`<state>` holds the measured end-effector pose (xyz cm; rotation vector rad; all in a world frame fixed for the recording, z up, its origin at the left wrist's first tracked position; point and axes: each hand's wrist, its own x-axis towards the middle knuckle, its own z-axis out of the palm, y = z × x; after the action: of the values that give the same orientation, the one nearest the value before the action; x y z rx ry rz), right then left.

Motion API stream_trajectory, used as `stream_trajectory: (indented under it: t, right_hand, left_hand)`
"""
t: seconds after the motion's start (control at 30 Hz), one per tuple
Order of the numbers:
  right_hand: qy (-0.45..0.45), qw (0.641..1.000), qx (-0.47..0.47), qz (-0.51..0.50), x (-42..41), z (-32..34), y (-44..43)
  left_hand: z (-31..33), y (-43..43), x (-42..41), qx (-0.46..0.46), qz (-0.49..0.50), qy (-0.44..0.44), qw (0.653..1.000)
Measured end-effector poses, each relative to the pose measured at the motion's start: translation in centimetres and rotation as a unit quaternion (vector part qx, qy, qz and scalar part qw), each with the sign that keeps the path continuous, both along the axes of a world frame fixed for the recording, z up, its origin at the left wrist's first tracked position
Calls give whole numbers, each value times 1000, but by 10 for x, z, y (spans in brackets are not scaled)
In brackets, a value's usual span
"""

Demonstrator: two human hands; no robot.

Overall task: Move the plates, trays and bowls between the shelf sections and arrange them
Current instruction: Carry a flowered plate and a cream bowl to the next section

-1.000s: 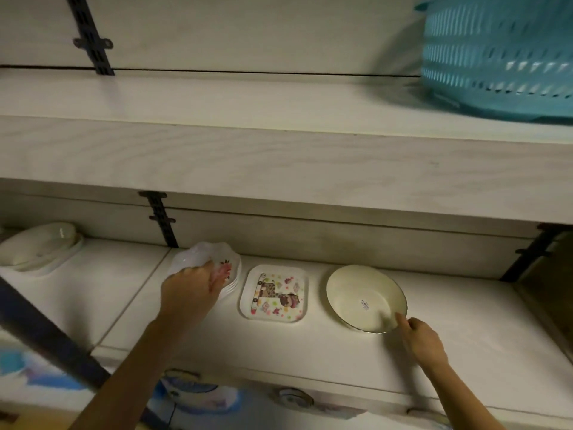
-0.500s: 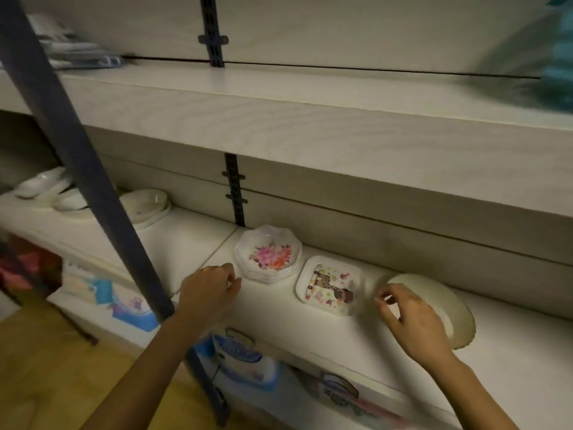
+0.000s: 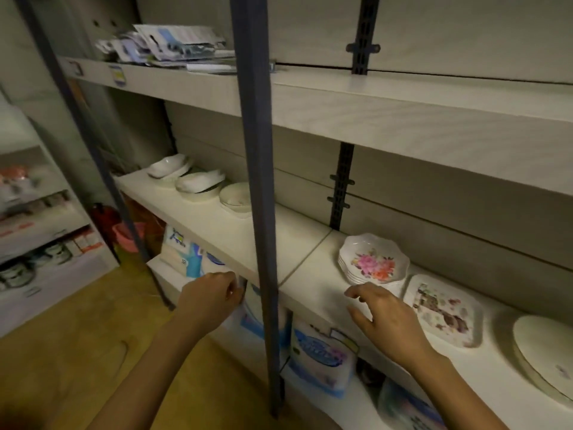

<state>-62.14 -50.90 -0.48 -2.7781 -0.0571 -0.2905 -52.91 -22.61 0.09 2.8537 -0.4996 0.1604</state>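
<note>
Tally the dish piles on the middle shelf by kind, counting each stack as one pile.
White boat-shaped bowl piles: 2
Round cream bowl pile: 1
Floral plate stack: 1
Picture tray: 1
Cream oval dish: 1
Total: 6

Right hand (image 3: 387,321) quit the cream plate (image 3: 545,352), shifting toward 9 o'clock, fingers spread. Left hand (image 3: 210,299) left the floral plates (image 3: 372,259) for the front of the shelf (image 3: 217,231), at 8 o'clock.

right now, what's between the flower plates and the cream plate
The square cartoon tray lies flat on the shelf between the flower plates and the cream plate. The head view shows it.
</note>
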Motion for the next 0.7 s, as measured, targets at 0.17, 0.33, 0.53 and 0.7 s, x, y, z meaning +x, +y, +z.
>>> stream_trajectory:
  t: [0.17,0.33,0.53,0.7]
  right_hand:
    - [6,999,12,33,32,0,74]
    - [1,998,38,40,67,3,143]
    - [5,997,45,58,112,10,204]
    - [6,997,51,50,163,10,230]
  left_hand:
    - [10,72,16,36,8,5,999]
    - [20,137,43,73,24,13,997]
    - [32,184,80,67,12,14,998]
    - [25,208,127,38,14,-2,999]
